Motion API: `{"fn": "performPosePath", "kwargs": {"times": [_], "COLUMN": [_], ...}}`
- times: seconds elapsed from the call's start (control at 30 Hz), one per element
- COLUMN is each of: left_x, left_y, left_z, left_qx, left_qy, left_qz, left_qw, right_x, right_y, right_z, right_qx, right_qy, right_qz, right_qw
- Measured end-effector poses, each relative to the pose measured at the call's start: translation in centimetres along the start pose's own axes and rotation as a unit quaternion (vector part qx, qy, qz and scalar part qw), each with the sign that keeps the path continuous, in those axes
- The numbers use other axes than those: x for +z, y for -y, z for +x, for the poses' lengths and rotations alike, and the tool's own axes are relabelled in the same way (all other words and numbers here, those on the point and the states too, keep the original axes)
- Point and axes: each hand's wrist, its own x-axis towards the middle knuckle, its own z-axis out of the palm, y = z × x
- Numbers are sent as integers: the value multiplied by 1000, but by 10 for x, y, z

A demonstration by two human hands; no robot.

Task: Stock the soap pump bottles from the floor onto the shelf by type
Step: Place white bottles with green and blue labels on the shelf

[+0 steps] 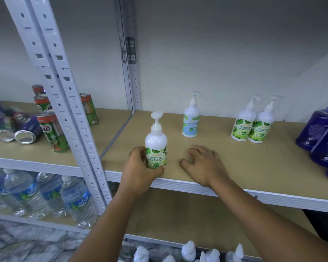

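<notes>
White pump tops [189,250] of several bottles show at the bottom edge of your view, below the lower shelf [178,214]; their labels are out of sight.

Your left hand [140,165] wraps its fingers and thumb round the lower body of a green-label soap bottle [156,146]. That bottle stands upright at the front edge of the upper shelf [254,167], near its front left corner. Its base is hidden behind your thumb, so contact with the board cannot be told.

Your right hand [203,163] lies palm down on the same shelf, just right of the bottle and apart from it, fingers straight and spread, holding nothing.

Toward the back edge, a blue-label soap bottle [191,118] stands alone. Further right along the back, two green-label bottles [243,123] stand upright, touching side by side. Purple bottles [318,133] crowd the shelf's right end.

Beyond the white upright post [64,91], the neighbouring shelf on the left carries green drink cans [53,133], some upright and some lying down. Water bottles [78,201] stand on the shelf beneath them.
</notes>
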Motion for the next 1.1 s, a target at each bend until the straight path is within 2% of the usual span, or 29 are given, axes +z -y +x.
{"fn": "performPosePath", "kwargs": {"times": [0.3, 0.53, 0.67, 1.1], "left_x": [5, 16, 21, 33], "left_y": [-6, 3, 3, 12], "left_z": [48, 115, 140, 162], "left_qx": [-25, -18, -50, -56], "left_qy": [-15, -23, -47, -78], "left_qz": [87, 112, 124, 164], "left_qw": [996, 993, 990, 982], "right_x": [-2, 0, 2, 3], "right_y": [1, 2, 2, 2], "right_z": [-3, -1, 2, 2], "right_qx": [-14, -16, -18, -18], "right_qy": [-14, -20, -23, -25], "right_qz": [-11, -12, -18, -17], "right_qw": [1000, 1000, 999, 999]}}
